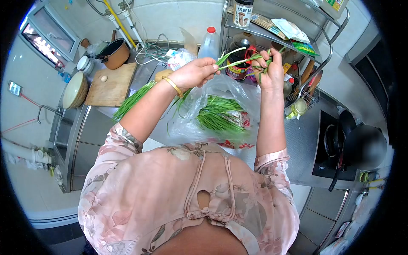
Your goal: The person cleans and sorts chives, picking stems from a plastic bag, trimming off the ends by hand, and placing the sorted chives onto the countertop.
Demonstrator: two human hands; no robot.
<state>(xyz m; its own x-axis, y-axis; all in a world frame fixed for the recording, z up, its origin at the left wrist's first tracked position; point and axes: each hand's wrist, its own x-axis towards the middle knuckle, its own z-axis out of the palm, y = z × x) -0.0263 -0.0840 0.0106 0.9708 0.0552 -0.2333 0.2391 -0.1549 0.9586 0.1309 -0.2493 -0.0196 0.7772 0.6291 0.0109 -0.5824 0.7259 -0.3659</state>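
Note:
My left hand [197, 73], with a gold bangle at its wrist, pinches a few long green stalks [231, 64] that stretch across to the right. Bent fingers of my right hand [270, 70] close round green leafy pieces at the other end of the stalks. Below and between both hands lies an open clear plastic bag [182, 125] with a bunch of green stalks [221, 112] in it. Another green bunch [134, 101] rests on the counter, partly behind my left forearm.
At the left are a wooden board [111, 87] with a small round item, a basket [75, 90] and an orange pot [115, 54]. Behind the hands stand a red-capped bottle [209, 44] and a metal rack [263, 30]. A stove [329, 144] with pans is at the right.

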